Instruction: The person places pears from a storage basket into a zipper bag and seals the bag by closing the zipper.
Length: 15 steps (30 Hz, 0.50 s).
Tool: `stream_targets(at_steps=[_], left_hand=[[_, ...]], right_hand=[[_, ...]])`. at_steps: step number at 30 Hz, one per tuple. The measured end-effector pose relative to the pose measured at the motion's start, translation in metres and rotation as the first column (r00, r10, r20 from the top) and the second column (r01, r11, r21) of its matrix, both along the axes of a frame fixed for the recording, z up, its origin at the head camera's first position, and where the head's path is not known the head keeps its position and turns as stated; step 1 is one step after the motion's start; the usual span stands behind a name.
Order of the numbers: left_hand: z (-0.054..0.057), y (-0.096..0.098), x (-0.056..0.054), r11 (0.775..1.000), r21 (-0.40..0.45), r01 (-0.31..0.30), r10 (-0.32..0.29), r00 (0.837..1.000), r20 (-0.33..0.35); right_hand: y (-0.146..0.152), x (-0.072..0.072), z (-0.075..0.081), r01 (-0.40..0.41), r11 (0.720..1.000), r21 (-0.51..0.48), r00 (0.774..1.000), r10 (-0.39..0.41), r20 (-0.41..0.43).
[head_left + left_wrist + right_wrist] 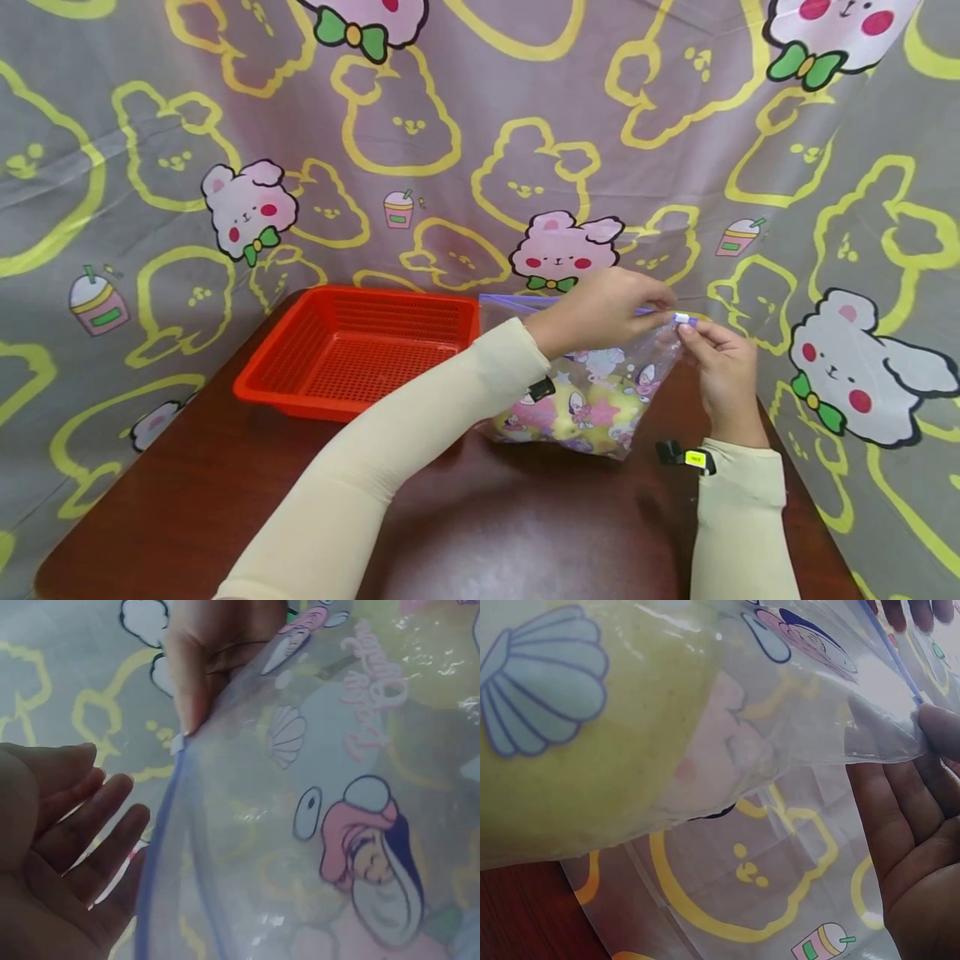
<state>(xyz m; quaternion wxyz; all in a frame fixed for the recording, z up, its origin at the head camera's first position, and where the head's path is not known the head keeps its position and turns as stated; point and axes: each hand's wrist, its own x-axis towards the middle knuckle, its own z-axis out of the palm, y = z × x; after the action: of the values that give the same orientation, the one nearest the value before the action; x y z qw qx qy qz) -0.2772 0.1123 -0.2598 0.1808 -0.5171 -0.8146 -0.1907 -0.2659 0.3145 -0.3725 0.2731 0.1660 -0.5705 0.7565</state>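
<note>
A clear zip bag (592, 408) printed with shells and pink cartoon figures hangs over the table, with yellowish contents showing through. My right hand (723, 371) pinches the bag's top corner at the small white slider (682, 318), thumb against it in the right wrist view. Beside the purple zip edge (161, 847) is my left hand (67, 847), its fingers spread and loosely bent, apart from the bag in the left wrist view. From the head view, the left fingertips lie close to the slider. What exactly the bag contains is blurred by the print.
A red plastic basket (258, 387) with perforated walls stands on the brown table (480, 533), left of the bag. Behind and at both sides hangs a grey curtain (450, 92) with yellow outlines and rabbit figures.
</note>
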Motion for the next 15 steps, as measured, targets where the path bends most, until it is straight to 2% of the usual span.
stream_targets(at_steps=[6, 15], left_hand=[[-0.003, 0.016, -0.006, 0.989, -0.105, -0.107, 0.108, 0.994, 0.006], [-0.005, 0.030, -0.011, 0.967, -0.169, -0.192, 0.197, 0.980, 0.014]], right_hand=[[-0.003, -0.001, 0.001, 0.026, 1.000, -0.006, 0.999, -0.026, 0.018], [-0.007, 0.001, 0.003, 0.036, 0.999, -0.001, 0.999, -0.036, 0.009]])
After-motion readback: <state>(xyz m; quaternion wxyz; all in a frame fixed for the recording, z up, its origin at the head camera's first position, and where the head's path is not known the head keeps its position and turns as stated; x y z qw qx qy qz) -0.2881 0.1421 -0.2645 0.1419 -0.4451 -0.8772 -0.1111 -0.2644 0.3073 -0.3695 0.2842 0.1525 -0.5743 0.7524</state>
